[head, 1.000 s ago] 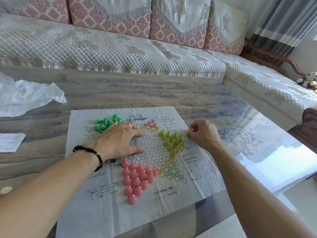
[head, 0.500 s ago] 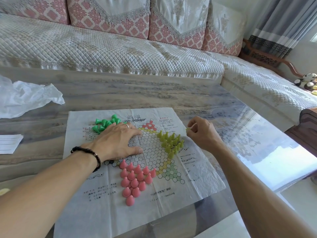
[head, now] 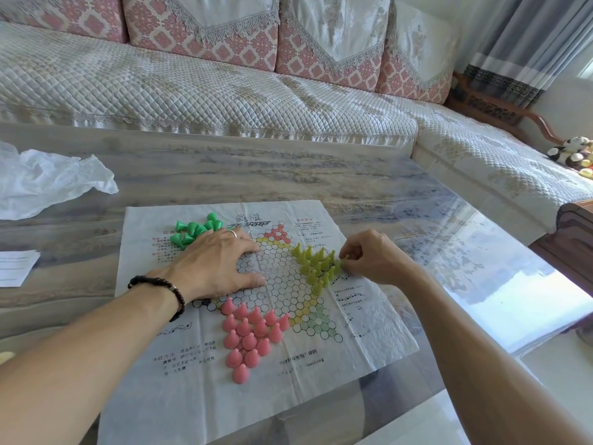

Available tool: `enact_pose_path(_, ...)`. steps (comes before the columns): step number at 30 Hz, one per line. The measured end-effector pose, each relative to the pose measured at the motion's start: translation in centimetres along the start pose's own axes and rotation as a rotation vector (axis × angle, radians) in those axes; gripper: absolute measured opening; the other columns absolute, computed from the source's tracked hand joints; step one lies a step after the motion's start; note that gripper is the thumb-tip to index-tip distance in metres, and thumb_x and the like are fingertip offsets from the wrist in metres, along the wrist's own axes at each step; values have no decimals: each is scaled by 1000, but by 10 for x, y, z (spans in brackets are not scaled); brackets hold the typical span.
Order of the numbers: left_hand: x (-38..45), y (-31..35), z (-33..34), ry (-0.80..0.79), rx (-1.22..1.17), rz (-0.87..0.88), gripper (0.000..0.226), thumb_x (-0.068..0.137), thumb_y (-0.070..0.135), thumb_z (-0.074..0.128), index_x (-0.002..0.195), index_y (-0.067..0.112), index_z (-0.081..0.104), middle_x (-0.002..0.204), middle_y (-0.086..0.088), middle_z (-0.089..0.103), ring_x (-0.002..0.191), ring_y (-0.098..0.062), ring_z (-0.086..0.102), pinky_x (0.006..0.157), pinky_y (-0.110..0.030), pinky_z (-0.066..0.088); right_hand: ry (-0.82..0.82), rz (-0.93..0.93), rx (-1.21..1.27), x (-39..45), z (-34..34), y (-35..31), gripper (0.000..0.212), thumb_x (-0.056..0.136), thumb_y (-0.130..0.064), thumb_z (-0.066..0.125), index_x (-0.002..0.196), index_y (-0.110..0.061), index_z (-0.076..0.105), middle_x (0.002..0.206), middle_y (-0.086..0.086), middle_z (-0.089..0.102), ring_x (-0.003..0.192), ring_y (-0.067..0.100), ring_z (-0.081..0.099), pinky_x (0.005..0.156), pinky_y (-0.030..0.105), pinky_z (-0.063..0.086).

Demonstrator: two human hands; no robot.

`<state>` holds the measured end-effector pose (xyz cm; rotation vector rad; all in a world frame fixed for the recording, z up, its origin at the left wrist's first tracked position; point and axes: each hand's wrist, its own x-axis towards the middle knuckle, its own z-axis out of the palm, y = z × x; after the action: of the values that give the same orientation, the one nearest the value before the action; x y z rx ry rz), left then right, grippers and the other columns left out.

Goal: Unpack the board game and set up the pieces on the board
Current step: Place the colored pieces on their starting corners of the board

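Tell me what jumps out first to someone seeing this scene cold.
Three bright clusters of pawns on the paper board: pink pawns near the front, yellow pawns at the right, green pawns at the far left. The left hand presses flat on the board while the right hand pinches a yellow pawn.

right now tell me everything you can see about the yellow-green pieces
The yellow-green pieces are small matte cone-shaped pegs, plastic by the look, standing upright in a tight triangular cluster on the right-hand point of the star on the paper board. The right hand pinches one piece at the cluster's outer tip. The left hand lies flat on the board, apart from them.
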<state>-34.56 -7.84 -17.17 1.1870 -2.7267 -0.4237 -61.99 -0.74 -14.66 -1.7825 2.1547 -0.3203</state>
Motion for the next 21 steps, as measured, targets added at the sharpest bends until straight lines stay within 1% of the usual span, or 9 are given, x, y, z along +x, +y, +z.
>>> enact_pose_path(3,0,0,1,-2,-5,-2,73,78,67,56,138,27,45,143,8,41,131,-13,38,110,-36,27,37,3,34,-1,-1,1,13,80,-13,70,91,-19,65,74,-5,64,65,10,61,55,19,49)
enact_pose_path(6,0,-1,1,-2,-9,-4,73,77,67,56,138,28,45,144,9,41,131,-13,38,110,-35,27,88,-18,23,-1,-4,3,4,83,-14,68,83,-17,66,73,-3,68,68,12,66,64,28,57)
enact_pose_path(8,0,-2,0,-6,-11,-2,73,78,68,54,138,28,45,144,10,41,131,-13,38,110,-35,27,80,-31,20,-1,-4,4,7,84,-11,66,80,-16,67,72,-3,70,65,10,68,67,31,59)
enact_pose_path(10,0,-2,1,-7,-7,1,72,79,68,51,138,28,45,143,10,41,130,-13,38,110,-36,27,71,-37,22,-1,-4,3,8,85,-10,65,80,-16,68,72,-3,70,64,9,68,67,30,59)
enact_pose_path(14,0,-3,1,13,-40,-3,63,86,63,45,136,25,48,142,8,43,129,-13,40,110,-36,28,71,-57,22,-2,-3,-1,9,85,-11,65,80,-17,69,73,-5,69,68,9,66,67,26,57)
enact_pose_path(18,0,-5,3,21,-31,10,61,88,62,45,136,25,48,142,9,43,129,-13,40,110,-37,27,63,-60,26,-2,-3,-3,8,85,-12,65,79,-17,68,72,-6,67,69,8,65,65,23,53)
enact_pose_path(21,-2,-8,5,52,-19,38,58,88,61,45,136,27,49,142,10,43,129,-11,40,111,-36,25,57,-52,38,-3,-4,-1,4,85,-16,66,88,-19,66,76,-5,67,71,9,65,64,21,49)
